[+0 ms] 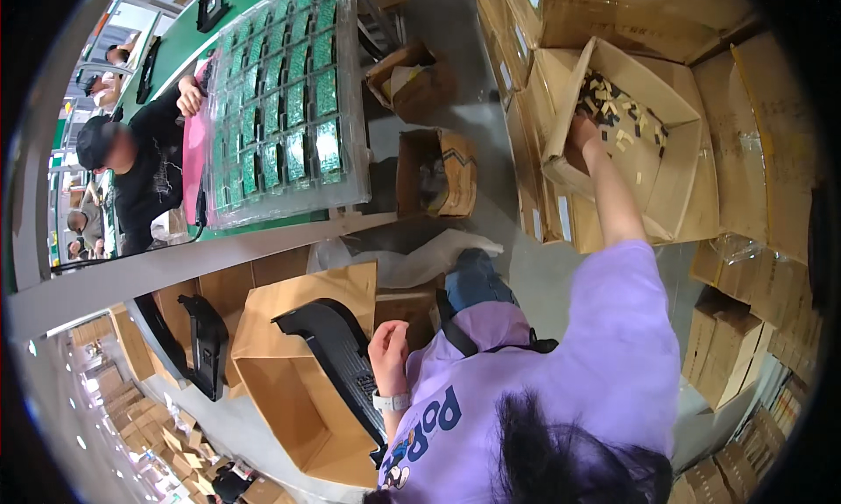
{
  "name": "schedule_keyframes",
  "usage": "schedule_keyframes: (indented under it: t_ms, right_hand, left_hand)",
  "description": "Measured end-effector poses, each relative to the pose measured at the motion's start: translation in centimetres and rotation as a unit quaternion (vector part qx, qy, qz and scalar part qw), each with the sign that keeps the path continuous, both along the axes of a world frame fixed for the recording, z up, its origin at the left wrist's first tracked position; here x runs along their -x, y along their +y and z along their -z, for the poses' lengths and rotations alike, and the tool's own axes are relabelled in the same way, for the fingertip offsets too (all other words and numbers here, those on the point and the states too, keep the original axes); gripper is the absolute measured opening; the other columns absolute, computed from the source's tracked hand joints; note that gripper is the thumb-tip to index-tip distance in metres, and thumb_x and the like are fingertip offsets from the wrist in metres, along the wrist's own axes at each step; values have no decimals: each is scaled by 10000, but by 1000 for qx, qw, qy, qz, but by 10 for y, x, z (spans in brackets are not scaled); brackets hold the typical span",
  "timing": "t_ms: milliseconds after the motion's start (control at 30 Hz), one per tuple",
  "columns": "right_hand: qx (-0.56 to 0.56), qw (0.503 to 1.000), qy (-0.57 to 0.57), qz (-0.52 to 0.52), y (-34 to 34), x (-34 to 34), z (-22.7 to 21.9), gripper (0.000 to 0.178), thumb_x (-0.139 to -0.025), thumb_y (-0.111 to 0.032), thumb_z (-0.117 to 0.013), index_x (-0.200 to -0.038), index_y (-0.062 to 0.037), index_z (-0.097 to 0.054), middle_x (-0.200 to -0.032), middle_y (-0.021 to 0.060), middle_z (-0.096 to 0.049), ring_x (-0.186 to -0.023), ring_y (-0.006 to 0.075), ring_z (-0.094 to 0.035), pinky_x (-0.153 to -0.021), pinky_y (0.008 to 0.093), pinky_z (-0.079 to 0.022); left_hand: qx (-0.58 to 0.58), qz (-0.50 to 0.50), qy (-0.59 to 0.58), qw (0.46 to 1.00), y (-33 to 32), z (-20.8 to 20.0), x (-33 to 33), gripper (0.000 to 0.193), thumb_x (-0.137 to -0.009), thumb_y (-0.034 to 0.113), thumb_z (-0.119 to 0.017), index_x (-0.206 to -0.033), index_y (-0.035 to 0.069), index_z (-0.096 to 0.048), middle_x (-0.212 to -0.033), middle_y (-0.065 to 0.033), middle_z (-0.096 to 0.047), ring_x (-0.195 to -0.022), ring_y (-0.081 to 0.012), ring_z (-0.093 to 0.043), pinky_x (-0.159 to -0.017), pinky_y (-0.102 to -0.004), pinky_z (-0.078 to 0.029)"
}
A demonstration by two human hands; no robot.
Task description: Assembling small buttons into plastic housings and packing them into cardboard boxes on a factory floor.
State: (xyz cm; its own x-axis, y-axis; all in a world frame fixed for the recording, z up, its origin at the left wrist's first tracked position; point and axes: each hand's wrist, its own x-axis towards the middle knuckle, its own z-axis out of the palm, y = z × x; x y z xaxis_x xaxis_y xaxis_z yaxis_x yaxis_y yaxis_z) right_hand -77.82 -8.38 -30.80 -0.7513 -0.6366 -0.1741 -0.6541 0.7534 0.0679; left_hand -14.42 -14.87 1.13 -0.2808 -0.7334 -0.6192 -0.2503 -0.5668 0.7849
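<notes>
We have a single view, from a fisheye camera worn on the head, looking steeply down over a purple shirt [561, 364] and dark hair at the lower edge. It sits close to the body and farther from the open cardboard box [639, 145] at upper right. The green table [188, 40] bends along the upper left rim, where straight edges curve.
</notes>
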Motion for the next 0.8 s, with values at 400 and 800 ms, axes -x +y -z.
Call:
schedule_keyframes:
  t_ms: [400,800]
  right_hand:
    - [411,906,-66,76,-15,-71,-118,232,-786,-2,-540,-996,-7,-638,-775,129,-623,-673,242,-596,-643,341,-493]
    - [609,629,-405,262,-29,-122,-248,158,-937,-38,-384,-1062,-7,-476,-1006,129,-589,-868,250,-665,-588,315,-552]
  left_hand:
    - [28,-4,-7,1000,-2,9,-1,112,-896,104,-544,-895,19,-617,-589,96,-427,-491,7,-315,-439,-174,-211]
    - [48,-4,34,998,-4,17,-1,103,-899,105,-546,-890,30,-616,-605,101,-438,-492,11,-317,-438,-171,-203]
